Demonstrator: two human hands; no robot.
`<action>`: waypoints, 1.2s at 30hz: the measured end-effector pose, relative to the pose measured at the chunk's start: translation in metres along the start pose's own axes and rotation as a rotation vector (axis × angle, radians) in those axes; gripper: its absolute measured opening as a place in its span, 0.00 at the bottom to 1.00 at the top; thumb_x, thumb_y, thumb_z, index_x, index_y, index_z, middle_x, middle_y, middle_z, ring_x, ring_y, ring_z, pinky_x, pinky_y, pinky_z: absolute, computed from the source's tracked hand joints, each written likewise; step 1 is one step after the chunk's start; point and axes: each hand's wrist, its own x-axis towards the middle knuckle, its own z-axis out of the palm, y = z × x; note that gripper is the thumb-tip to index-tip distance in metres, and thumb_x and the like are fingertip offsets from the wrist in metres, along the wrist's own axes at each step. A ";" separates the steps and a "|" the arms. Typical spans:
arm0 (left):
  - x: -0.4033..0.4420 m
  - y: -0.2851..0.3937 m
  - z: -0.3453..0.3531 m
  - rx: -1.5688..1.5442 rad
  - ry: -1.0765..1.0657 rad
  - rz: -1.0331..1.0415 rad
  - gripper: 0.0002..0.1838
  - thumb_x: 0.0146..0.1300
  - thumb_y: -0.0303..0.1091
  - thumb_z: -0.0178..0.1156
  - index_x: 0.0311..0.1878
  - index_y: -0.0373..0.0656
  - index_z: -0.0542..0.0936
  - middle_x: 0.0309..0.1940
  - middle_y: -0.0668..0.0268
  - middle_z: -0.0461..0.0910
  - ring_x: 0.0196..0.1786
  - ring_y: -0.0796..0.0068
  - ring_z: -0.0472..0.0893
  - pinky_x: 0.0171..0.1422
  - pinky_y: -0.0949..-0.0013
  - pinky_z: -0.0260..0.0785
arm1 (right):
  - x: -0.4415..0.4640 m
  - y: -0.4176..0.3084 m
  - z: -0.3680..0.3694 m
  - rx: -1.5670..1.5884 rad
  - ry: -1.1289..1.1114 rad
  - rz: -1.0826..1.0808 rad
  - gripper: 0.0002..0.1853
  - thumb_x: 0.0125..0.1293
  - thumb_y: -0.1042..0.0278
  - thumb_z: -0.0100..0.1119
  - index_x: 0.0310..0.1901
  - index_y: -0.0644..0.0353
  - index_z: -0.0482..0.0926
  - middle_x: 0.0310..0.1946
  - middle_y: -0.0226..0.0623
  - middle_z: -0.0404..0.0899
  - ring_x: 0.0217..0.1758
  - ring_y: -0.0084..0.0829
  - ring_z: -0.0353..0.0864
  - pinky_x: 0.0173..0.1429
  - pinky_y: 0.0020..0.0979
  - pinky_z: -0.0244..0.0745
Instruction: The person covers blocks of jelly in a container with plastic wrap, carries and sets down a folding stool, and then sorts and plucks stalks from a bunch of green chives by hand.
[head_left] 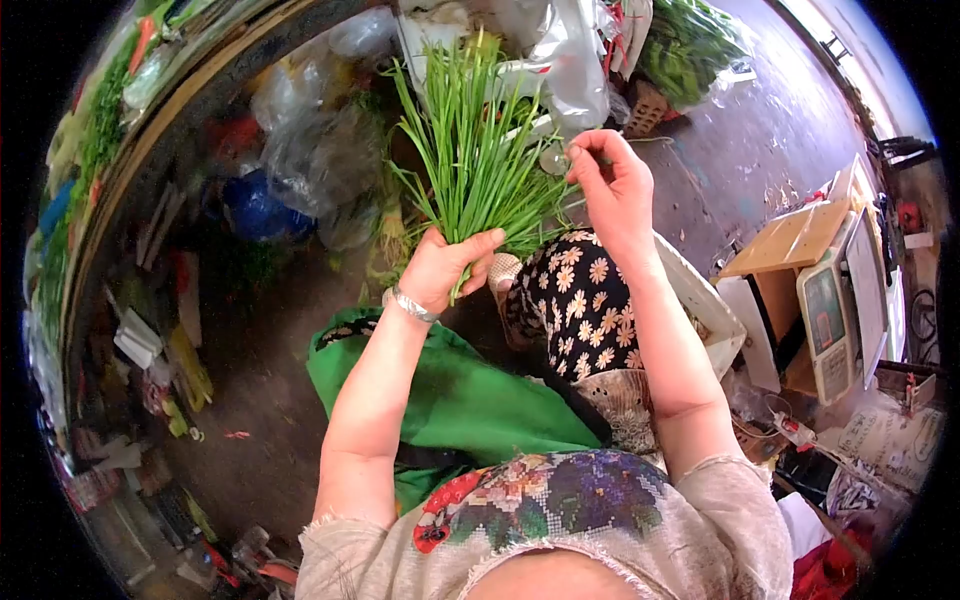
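Observation:
A bunch of long, thin green stalks (465,160) fans out upward and away from me. My left hand (445,268) is wrapped round its lower end, with a silver band on the wrist. To the right of the bunch my right hand (610,180) is raised, thumb and forefinger pinched together beside the leaf tips. Whether anything thin lies in that pinch is too small to tell. Below the hands are a green cloth (470,395) on my lap and dark flowered trousers (585,300).
Clear plastic bags (310,140) and a blue bag (262,205) lie at the left. A scale (828,320) and wooden box (790,240) stand at the right, near a white crate (705,300). Bagged greens (690,50) are at the top right.

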 end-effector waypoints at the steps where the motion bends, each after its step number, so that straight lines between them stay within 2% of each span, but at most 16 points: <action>1: 0.000 0.000 0.001 0.012 -0.005 -0.001 0.09 0.63 0.32 0.63 0.41 0.43 0.73 0.19 0.73 0.69 0.18 0.81 0.67 0.14 0.77 0.55 | -0.002 -0.003 0.000 0.059 -0.023 0.041 0.06 0.62 0.77 0.59 0.40 0.63 0.78 0.35 0.36 0.78 0.33 0.26 0.76 0.38 0.25 0.72; 3: 0.001 -0.002 0.003 0.030 0.018 -0.006 0.10 0.63 0.34 0.63 0.41 0.44 0.72 0.20 0.72 0.69 0.18 0.81 0.67 0.14 0.76 0.55 | -0.003 -0.014 0.004 -0.033 -0.047 -0.108 0.08 0.61 0.79 0.57 0.43 0.61 0.78 0.35 0.40 0.78 0.33 0.31 0.78 0.39 0.29 0.73; 5: -0.001 -0.002 0.006 0.052 0.042 -0.009 0.11 0.64 0.36 0.63 0.42 0.44 0.72 0.21 0.72 0.70 0.18 0.80 0.67 0.14 0.76 0.55 | -0.005 -0.011 0.006 -0.166 -0.180 -0.188 0.09 0.63 0.80 0.56 0.44 0.62 0.79 0.29 0.32 0.73 0.28 0.22 0.71 0.34 0.25 0.68; 7: -0.003 0.000 0.007 -0.037 0.072 0.020 0.13 0.66 0.40 0.62 0.44 0.45 0.71 0.22 0.71 0.70 0.18 0.80 0.67 0.15 0.76 0.56 | -0.013 -0.003 0.012 -0.200 -0.175 -0.198 0.09 0.61 0.81 0.55 0.42 0.61 0.79 0.28 0.37 0.70 0.27 0.30 0.71 0.33 0.28 0.67; 9: -0.002 -0.001 0.003 -0.047 0.036 0.010 0.14 0.65 0.40 0.63 0.45 0.45 0.70 0.23 0.71 0.70 0.18 0.80 0.67 0.16 0.77 0.56 | -0.020 -0.001 0.011 -0.289 -0.228 -0.203 0.09 0.59 0.80 0.55 0.41 0.61 0.79 0.28 0.38 0.70 0.27 0.32 0.72 0.33 0.30 0.67; 13: -0.006 0.005 0.011 -0.108 0.122 0.058 0.15 0.63 0.40 0.65 0.43 0.45 0.71 0.22 0.72 0.70 0.18 0.81 0.67 0.15 0.77 0.55 | -0.024 0.007 0.010 -0.316 -0.244 -0.248 0.09 0.58 0.80 0.54 0.40 0.62 0.79 0.27 0.38 0.71 0.27 0.33 0.72 0.33 0.31 0.68; 17: -0.004 0.004 0.008 -0.099 0.139 0.045 0.12 0.63 0.36 0.64 0.43 0.45 0.72 0.23 0.74 0.70 0.18 0.82 0.66 0.15 0.78 0.55 | -0.020 0.011 0.008 -0.121 -0.282 -0.113 0.09 0.60 0.80 0.52 0.39 0.62 0.80 0.26 0.32 0.72 0.26 0.25 0.70 0.32 0.26 0.66; 20: -0.003 0.004 0.006 -0.121 0.126 0.053 0.11 0.63 0.34 0.64 0.44 0.46 0.72 0.23 0.74 0.70 0.17 0.84 0.66 0.15 0.79 0.55 | -0.020 0.018 0.007 0.147 -0.321 0.218 0.08 0.65 0.76 0.54 0.43 0.63 0.81 0.29 0.22 0.76 0.27 0.12 0.67 0.33 0.19 0.65; 21: -0.003 0.003 0.005 -0.130 0.114 0.055 0.11 0.63 0.33 0.63 0.44 0.46 0.72 0.23 0.75 0.70 0.17 0.84 0.66 0.15 0.79 0.55 | -0.019 0.017 0.007 0.146 -0.321 0.220 0.08 0.65 0.76 0.54 0.43 0.63 0.81 0.29 0.22 0.76 0.27 0.12 0.67 0.33 0.19 0.65; 23: -0.002 0.002 0.003 -0.130 0.107 0.049 0.11 0.63 0.33 0.63 0.44 0.46 0.72 0.23 0.75 0.70 0.17 0.84 0.66 0.15 0.79 0.55 | -0.016 0.011 0.005 0.328 -0.322 0.391 0.07 0.64 0.73 0.56 0.42 0.63 0.81 0.29 0.27 0.79 0.29 0.17 0.72 0.35 0.22 0.68; 24: -0.002 0.002 0.003 -0.124 0.103 0.042 0.10 0.63 0.33 0.63 0.44 0.46 0.73 0.23 0.75 0.70 0.17 0.84 0.66 0.15 0.80 0.55 | -0.016 0.011 0.005 0.330 -0.300 0.360 0.08 0.66 0.72 0.56 0.43 0.63 0.81 0.29 0.24 0.78 0.28 0.15 0.70 0.33 0.20 0.66; 27: -0.002 0.000 0.002 -0.110 0.101 0.019 0.11 0.63 0.33 0.64 0.44 0.46 0.73 0.23 0.74 0.70 0.17 0.84 0.66 0.14 0.80 0.55 | -0.016 0.013 0.003 0.292 -0.239 0.312 0.08 0.65 0.73 0.56 0.44 0.63 0.80 0.28 0.24 0.77 0.28 0.14 0.69 0.32 0.20 0.66; 28: -0.002 0.000 0.002 -0.099 0.104 0.005 0.11 0.62 0.33 0.64 0.44 0.45 0.73 0.22 0.74 0.70 0.17 0.84 0.66 0.14 0.80 0.55 | -0.015 0.014 0.003 0.277 -0.249 0.332 0.11 0.67 0.74 0.56 0.50 0.60 0.79 0.28 0.20 0.73 0.27 0.12 0.67 0.32 0.16 0.64; 29: -0.002 0.001 0.003 -0.100 0.104 0.004 0.11 0.62 0.33 0.64 0.44 0.45 0.73 0.22 0.74 0.70 0.17 0.84 0.66 0.14 0.80 0.55 | -0.014 0.015 0.003 0.276 -0.248 0.333 0.11 0.67 0.74 0.56 0.50 0.60 0.79 0.28 0.20 0.73 0.27 0.12 0.67 0.32 0.16 0.64; 31: -0.004 0.003 0.006 -0.095 0.106 0.010 0.11 0.62 0.32 0.65 0.44 0.45 0.73 0.22 0.74 0.70 0.17 0.84 0.66 0.14 0.80 0.55 | -0.013 0.017 0.005 0.300 -0.213 0.293 0.16 0.68 0.74 0.55 0.56 0.57 0.76 0.28 0.19 0.70 0.27 0.12 0.66 0.31 0.17 0.63; 36: -0.005 0.004 0.007 -0.101 0.070 -0.001 0.12 0.62 0.32 0.65 0.45 0.44 0.73 0.21 0.74 0.70 0.16 0.84 0.65 0.14 0.80 0.55 | -0.008 0.018 0.005 0.317 -0.295 0.254 0.20 0.68 0.73 0.55 0.62 0.54 0.73 0.27 0.18 0.67 0.26 0.11 0.63 0.30 0.16 0.61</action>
